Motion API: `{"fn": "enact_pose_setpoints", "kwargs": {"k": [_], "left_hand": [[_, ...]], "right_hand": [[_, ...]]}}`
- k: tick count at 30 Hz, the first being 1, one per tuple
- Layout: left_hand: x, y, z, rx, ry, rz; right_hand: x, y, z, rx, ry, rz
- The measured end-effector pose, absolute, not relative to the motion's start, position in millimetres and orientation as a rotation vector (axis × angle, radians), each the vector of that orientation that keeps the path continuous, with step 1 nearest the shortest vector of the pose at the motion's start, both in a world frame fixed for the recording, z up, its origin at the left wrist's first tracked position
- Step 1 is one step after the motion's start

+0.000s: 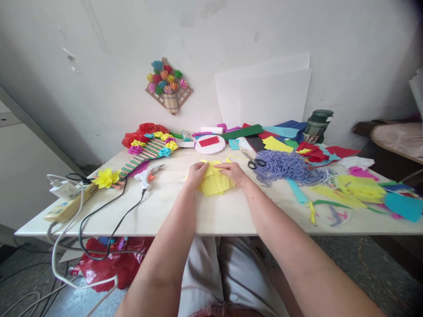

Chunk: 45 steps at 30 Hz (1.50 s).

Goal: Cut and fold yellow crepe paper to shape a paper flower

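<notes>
Both hands pinch one piece of yellow crepe paper [214, 185] between thumb and fingers, the left hand [197, 175] at its left edge and the right hand [235, 172] at its upper right; the paper is at the middle of the white table [168, 215], near its front edge; past it lies a white oval paddle [202, 150] bearing a red paper rectangle [209, 141]; to the left, a white hot glue gun [145, 178] rests near a woven fan [145, 155] trimmed with paper flowers; to the right, black-handled scissors [256, 164] touch a tangled heap of lavender yarn [287, 166], with coloured paper scraps around it.
</notes>
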State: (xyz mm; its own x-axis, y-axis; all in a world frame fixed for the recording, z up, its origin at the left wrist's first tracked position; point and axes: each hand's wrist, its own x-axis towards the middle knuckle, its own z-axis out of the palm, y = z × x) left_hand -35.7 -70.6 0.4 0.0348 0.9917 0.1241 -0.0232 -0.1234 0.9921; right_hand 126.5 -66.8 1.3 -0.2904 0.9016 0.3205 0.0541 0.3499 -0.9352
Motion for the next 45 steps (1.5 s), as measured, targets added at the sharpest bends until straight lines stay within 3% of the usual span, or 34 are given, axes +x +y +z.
{"fn": "enact_pose_setpoints", "kwargs": {"k": [21, 33, 45], "left_hand": [[-37, -69, -2, 1.321, 1.068, 1.262], [-33, -75, 2, 1.322, 0.943, 1.262], [-35, -74, 1, 1.372, 0.989, 1.25]], "right_hand": [[130, -67, 3, -0.766, -1.674, 1.048], [125, -64, -2, -0.863, -1.474, 1.251], [125, -63, -3, -0.949, -1.526, 1.177]]}}
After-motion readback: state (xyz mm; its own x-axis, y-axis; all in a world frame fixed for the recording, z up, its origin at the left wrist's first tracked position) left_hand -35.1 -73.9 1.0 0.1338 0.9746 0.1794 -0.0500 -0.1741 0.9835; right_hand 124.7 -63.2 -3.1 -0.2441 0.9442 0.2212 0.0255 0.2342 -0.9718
